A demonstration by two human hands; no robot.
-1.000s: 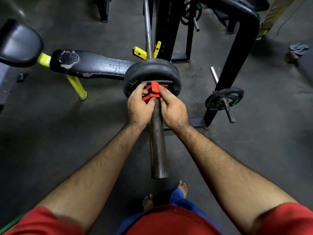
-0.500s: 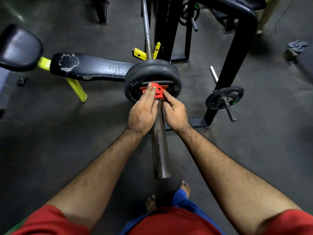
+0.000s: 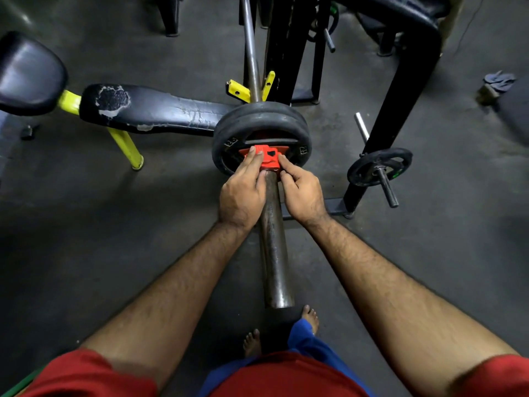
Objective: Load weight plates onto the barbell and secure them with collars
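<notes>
The barbell sleeve (image 3: 273,247) points straight toward me, and black weight plates (image 3: 257,116) sit on it at its far end. A red collar (image 3: 270,159) is on the sleeve, tight against the outer plate. My left hand (image 3: 242,193) lays its straight fingers flat on the top left of the collar, with the thumb beside the sleeve. My right hand (image 3: 303,193) pinches the collar's right edge between index finger and thumb, and its other fingers are curled. My fingers hide part of the collar.
A worn black bench (image 3: 160,110) on yellow legs stands to the left. Yellow rack hooks (image 3: 239,91) hold the bar behind the plates. A black rack upright (image 3: 400,104) rises at right, with a small plate (image 3: 369,167) on its peg. My bare feet (image 3: 310,315) are below the sleeve's end.
The collar has slid away from me up against the plates. My left fingers went from gripping it to lying flat on top, and my right hand shifted to its right edge.
</notes>
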